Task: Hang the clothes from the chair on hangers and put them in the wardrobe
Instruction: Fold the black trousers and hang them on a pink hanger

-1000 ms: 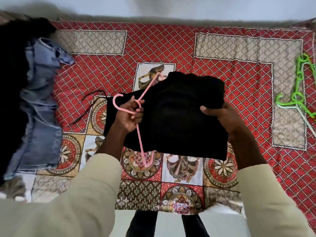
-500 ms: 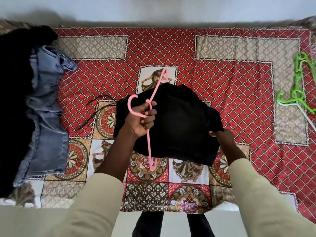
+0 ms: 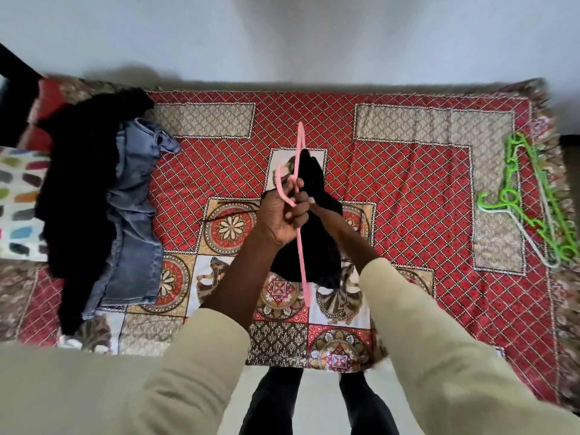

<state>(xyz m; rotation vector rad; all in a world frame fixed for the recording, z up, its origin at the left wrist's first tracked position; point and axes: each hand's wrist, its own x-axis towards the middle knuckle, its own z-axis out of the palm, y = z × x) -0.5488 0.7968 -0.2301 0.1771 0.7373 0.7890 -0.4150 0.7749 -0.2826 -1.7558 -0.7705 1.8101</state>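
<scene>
Garment's bunched up now: my left hand [image 3: 284, 215] grips the pink hanger [image 3: 300, 215], my right hand [image 3: 317, 206], mostly hidden, pinches the black garment [image 3: 320, 243] beside it, looks wardrobe-ready.

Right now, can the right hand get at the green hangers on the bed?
Probably yes, but not at once: the green hangers lie uncovered at the bed's right end, while the right hand is mostly hidden among the black garment.

A pink hanger [image 3: 300, 246] is crossing a black garment [image 3: 317, 246]; red lattice-patterned bedspread [image 3: 392, 183]; blue jeans [image 3: 135, 221] left; green hangers [image 3: 530, 196] right.
</scene>
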